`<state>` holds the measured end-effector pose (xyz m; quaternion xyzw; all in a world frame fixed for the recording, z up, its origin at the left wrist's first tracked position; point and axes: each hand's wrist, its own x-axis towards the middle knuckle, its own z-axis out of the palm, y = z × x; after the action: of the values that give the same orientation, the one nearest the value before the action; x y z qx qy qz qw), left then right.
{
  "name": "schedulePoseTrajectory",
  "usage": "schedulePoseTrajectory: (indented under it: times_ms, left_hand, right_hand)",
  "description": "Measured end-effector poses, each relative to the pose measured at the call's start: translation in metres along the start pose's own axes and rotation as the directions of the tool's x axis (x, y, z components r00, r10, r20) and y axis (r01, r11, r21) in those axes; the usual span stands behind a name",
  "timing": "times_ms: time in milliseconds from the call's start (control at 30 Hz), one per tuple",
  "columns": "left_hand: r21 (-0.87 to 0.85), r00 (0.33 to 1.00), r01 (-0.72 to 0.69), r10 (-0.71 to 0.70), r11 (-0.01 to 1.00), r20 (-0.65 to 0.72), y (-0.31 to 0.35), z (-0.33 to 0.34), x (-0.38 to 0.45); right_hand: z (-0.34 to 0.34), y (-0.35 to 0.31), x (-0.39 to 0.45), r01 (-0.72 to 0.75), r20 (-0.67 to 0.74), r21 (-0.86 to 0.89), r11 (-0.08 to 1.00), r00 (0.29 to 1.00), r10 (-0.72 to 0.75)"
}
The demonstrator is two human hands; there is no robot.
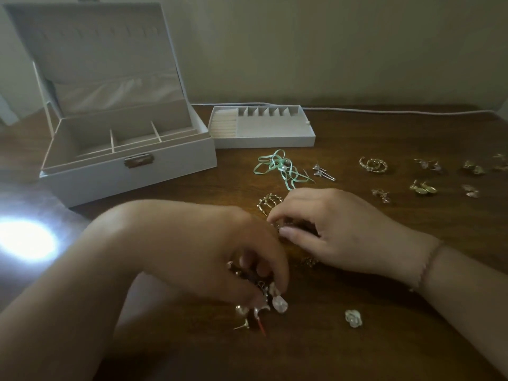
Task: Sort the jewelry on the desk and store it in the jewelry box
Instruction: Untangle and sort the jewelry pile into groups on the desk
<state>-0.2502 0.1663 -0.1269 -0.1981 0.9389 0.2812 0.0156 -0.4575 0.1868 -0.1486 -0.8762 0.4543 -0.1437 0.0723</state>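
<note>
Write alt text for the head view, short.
Two hands work a heap of mixed jewelry on a wooden desk: left hand picking at it, right hand pinching a small piece. Behind sit an open white jewelry box and its removed tray; sorted earring pairs lie right.

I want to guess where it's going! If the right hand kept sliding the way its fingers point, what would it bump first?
The right hand points leftward toward the left hand, so it would probably meet those fingers first, right above the small pile of mixed gold and pearl jewelry. Depth is unclear.
</note>
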Motion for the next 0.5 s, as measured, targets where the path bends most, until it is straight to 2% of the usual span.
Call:
schedulePoseTrajectory:
  times_ms: [67, 133, 200, 267, 400, 500]
  left_hand:
    - [-0.073, 0.999, 0.014, -0.017, 0.997, -0.047, -0.009, -0.010, -0.003]
    - [-0.107, 0.993, 0.085, -0.094, 0.991, -0.075, -0.021, -0.012, -0.008]
    - [-0.043, 0.991, 0.122, -0.124, 0.992, -0.040, -0.020, -0.016, -0.004]
    - [0.062, 0.992, 0.127, -0.125, 0.990, -0.030, -0.024, -0.019, -0.003]
    - [0.025, 0.991, 0.135, -0.134, 0.991, -0.013, -0.025, -0.023, -0.006]
    - [0.007, 0.989, 0.137, -0.137, 0.991, -0.053, -0.027, -0.023, -0.006]
  right_hand:
    - [-0.012, 0.002, -0.005, -0.012, -0.020, -0.009, 1.000, 1.000, 0.012]
    - [-0.027, 0.004, -0.013, -0.034, 0.049, -0.007, 0.999, 0.998, 0.034]
    - [-0.038, 0.006, -0.019, -0.048, 0.197, 0.011, 0.999, 0.979, 0.044]
    - [-0.039, 0.007, -0.021, -0.047, 0.284, 0.005, 0.999, 0.958, 0.044]
    - [-0.030, 0.006, -0.018, 0.008, 0.290, -0.023, 1.000, 0.957, -0.001]
    - [-0.026, 0.005, -0.019, 0.038, 0.283, -0.037, 0.999, 0.959, -0.026]
